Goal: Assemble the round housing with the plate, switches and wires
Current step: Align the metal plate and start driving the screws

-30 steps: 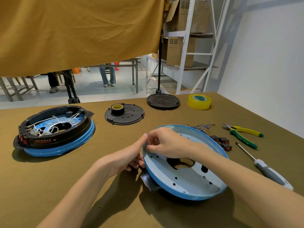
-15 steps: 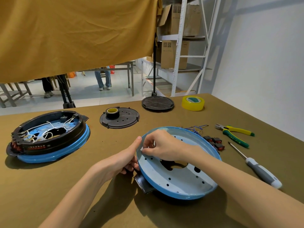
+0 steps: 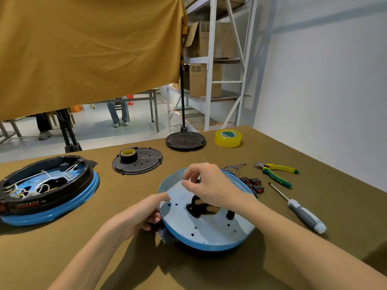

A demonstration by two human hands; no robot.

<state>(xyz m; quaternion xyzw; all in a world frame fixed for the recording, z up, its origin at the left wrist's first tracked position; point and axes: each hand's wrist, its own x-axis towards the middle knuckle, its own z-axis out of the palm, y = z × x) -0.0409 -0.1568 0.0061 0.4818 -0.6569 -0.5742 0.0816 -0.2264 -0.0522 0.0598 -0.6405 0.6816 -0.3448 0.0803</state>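
A round blue-rimmed housing plate (image 3: pixel 209 229) with a pale, perforated inside and a central cut-out stands tilted on the brown table, over a black part (image 3: pixel 165 235). My left hand (image 3: pixel 140 214) grips its left rim, thumb on the inside and fingers underneath. My right hand (image 3: pixel 209 185) hovers over the plate's far half with loosely curled fingers; nothing shows between them. Several black and red switches (image 3: pixel 254 184) lie just right of the plate, and thin blue wires (image 3: pixel 232 168) lie behind it.
At the left sits a second blue housing (image 3: pixel 48 185) with a black ring and white wires inside. A black perforated plate (image 3: pixel 144 162) carries a tape roll (image 3: pixel 128 154). Farther back are a black disc (image 3: pixel 185 141) and yellow tape (image 3: pixel 228 138). Pliers (image 3: pixel 276 174) and a screwdriver (image 3: pixel 301 212) lie at the right.
My right hand has lifted off the plate's left rim near my left thumb and moved up over the plate. My left hand keeps its hold on the rim.
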